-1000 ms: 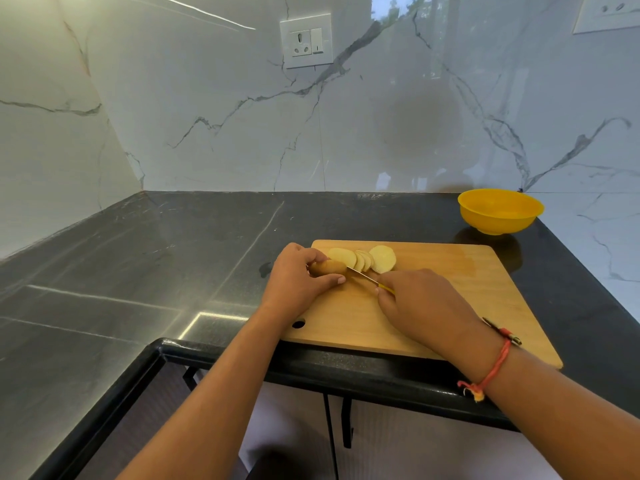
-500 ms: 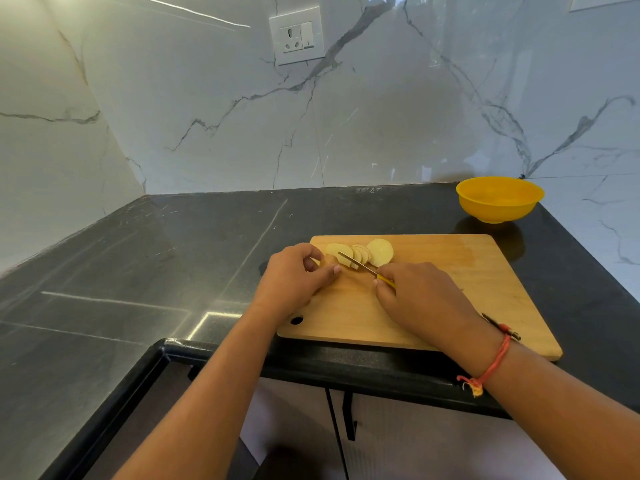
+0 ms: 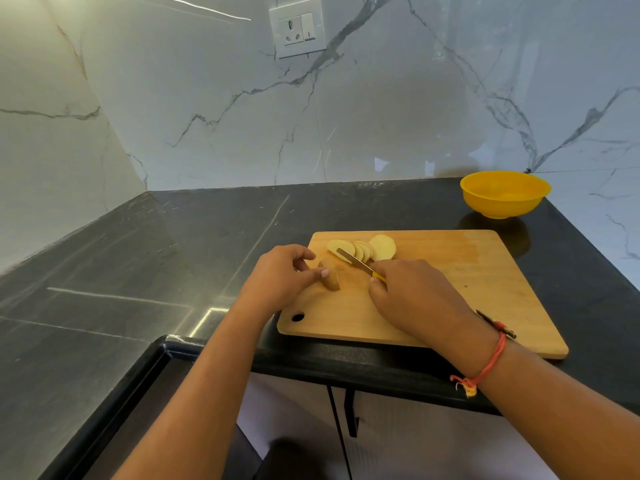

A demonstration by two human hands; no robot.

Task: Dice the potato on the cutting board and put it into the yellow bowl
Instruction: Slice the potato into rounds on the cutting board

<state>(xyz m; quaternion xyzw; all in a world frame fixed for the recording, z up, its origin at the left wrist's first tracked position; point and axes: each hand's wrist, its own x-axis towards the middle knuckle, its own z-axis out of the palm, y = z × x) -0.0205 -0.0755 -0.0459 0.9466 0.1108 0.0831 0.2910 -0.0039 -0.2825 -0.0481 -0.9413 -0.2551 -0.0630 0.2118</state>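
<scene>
A wooden cutting board [image 3: 460, 292] lies on the black counter. Several pale potato slices [image 3: 367, 249] lean in a row near the board's far left corner. A brown potato end piece [image 3: 331, 280] sits apart from them, closer to me, and the fingertips of my left hand [image 3: 280, 278] hold it. My right hand [image 3: 412, 296] grips a small yellow-handled knife [image 3: 356, 261]; its blade points up-left and its tip rests against the slices. The yellow bowl [image 3: 505, 194] stands empty beyond the board's far right corner.
Marble walls enclose the black counter [image 3: 173, 271] on the left and back. A wall socket [image 3: 298, 27] sits high on the back wall. The counter's front edge runs just under the board, with cabinet doors below.
My left hand has pulled the potato end piece away from the slices toward me. The knife blade now lies against the sliced row.
</scene>
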